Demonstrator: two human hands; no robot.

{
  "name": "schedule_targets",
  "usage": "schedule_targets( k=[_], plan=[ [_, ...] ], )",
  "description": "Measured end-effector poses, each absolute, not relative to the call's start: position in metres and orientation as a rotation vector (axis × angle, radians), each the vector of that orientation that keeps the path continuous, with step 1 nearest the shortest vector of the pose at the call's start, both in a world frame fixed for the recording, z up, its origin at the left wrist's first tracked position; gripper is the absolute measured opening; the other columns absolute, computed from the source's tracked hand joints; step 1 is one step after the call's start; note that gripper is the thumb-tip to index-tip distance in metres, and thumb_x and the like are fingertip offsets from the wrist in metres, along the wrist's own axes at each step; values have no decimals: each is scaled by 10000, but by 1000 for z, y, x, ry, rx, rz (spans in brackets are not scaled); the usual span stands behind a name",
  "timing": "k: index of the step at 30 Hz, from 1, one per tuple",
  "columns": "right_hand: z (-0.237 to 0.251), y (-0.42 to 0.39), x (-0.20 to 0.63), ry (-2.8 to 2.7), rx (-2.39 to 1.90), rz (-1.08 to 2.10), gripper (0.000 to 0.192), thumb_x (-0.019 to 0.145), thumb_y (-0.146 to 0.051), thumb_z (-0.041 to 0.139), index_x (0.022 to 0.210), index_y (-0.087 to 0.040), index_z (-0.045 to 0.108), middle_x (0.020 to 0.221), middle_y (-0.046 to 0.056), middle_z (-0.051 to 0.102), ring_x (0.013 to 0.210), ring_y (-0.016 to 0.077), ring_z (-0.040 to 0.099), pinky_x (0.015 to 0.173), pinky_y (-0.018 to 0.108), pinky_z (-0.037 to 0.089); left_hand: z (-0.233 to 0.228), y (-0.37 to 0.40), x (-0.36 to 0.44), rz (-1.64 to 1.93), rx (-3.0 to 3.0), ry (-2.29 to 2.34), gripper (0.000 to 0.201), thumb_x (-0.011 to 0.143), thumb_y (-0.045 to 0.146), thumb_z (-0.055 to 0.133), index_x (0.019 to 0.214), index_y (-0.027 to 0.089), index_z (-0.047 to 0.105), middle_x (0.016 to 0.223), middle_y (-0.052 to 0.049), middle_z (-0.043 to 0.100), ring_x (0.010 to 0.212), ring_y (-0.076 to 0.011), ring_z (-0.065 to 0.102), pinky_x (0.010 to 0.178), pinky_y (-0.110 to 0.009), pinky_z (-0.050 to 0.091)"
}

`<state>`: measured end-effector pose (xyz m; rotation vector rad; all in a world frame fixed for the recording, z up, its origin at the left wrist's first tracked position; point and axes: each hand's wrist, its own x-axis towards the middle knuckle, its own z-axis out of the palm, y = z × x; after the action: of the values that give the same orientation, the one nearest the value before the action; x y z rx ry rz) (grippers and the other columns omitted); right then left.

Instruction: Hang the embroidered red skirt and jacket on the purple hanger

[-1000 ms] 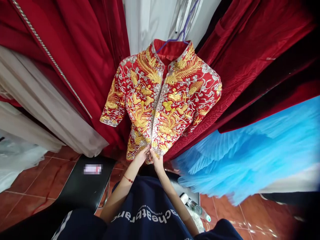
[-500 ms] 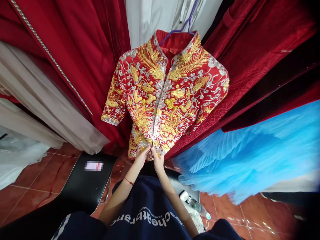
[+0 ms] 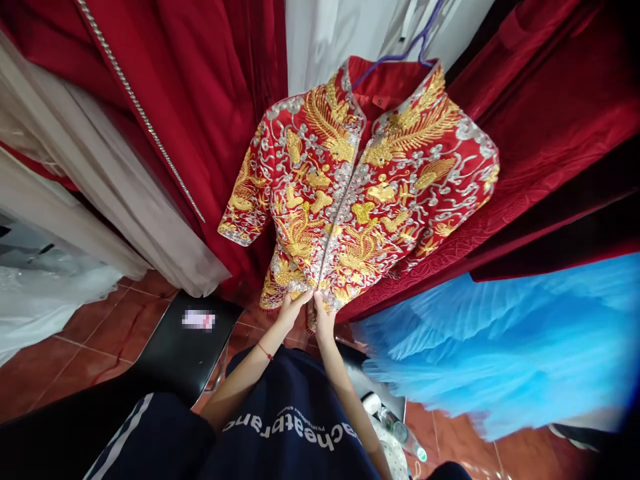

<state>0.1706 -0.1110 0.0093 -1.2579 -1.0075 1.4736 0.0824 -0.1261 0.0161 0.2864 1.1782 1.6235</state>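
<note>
Embroidered red-and-gold jacket (image 3: 360, 193) hangs on a purple hanger (image 3: 405, 50), long axis running 12 to 6, hem nearest the person. Red gowns (image 3: 200, 100) crowd it at 9 and 3, blue tulle skirt (image 3: 500, 333) at 4, black chair (image 3: 185, 347) at 7; free room only toward 6. Left hand (image 3: 290, 309) and right hand (image 3: 324, 320) sit together at the bottom hem, each pinching one side of the front opening, equally near it.
</note>
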Motion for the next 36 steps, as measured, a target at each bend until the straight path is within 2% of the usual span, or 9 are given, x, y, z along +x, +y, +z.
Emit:
schedule_targets(
  k=[4,7,9,12,15,22,28,32,36],
  plan=[
    [7,-114,173,-1134,-1321,1624,627,785,-777,522,557,-197,587,498,29,598,439,132,526,448,261,405,4,-126,79,1600,316,1196,320,644,282,861,912,135,767,996,-112,775,943,-235,717,961,-376,516],
    [10,-116,177,-1242,-1336,1622,685,807,-795,464,457,-209,514,433,23,531,407,123,474,449,260,382,-1,-127,76,1588,344,1202,279,649,281,859,874,141,772,919,-88,777,890,-222,711,907,-351,524],
    [17,-116,180,-1300,-1337,1535,636,814,-747,517,487,-201,532,470,15,541,460,126,476,498,261,392,-2,-127,75,1584,366,1197,258,653,289,854,847,140,773,878,-82,772,865,-224,707,876,-352,529],
    [28,-112,187,-1354,-1329,1368,465,806,-636,620,687,-186,635,632,13,625,606,146,519,616,263,425,-3,-127,78,1579,408,1185,252,667,298,840,850,137,773,905,-95,771,870,-228,707,882,-365,530],
    [37,-110,191,-1396,-1309,1295,405,810,-584,628,792,-181,656,728,25,655,677,164,540,672,274,436,-5,-127,81,1570,448,1190,269,668,289,838,880,137,772,944,-107,770,896,-238,707,907,-381,525],
    [43,-110,189,-1434,-1268,1307,368,794,-548,663,760,-185,620,661,-10,585,615,134,477,607,253,388,-7,-132,76,1582,515,1220,294,661,275,846,914,153,762,965,-82,772,939,-238,698,934,-367,512],
    [47,-108,183,-1343,-1222,1414,357,719,-517,736,681,-196,584,596,-35,522,566,111,430,552,242,368,-4,-137,71,1633,507,1200,352,682,256,832,1010,165,744,1069,-91,759,1050,-233,688,992,-354,494],
    [45,-106,177,-1216,-1195,1559,380,680,-547,718,657,-199,566,537,-57,448,454,78,330,430,231,275,-4,-139,73,1661,500,1218,247,684,259,831,892,151,752,970,-88,767,958,-234,701,950,-356,510],
    [44,-102,171,-1089,-1170,1627,387,621,-542,731,654,-190,576,551,-43,481,429,54,297,393,220,224,-2,-138,74,1690,496,1256,192,673,233,837,830,161,751,895,-68,766,917,-228,697,917,-333,512]
  ],
)
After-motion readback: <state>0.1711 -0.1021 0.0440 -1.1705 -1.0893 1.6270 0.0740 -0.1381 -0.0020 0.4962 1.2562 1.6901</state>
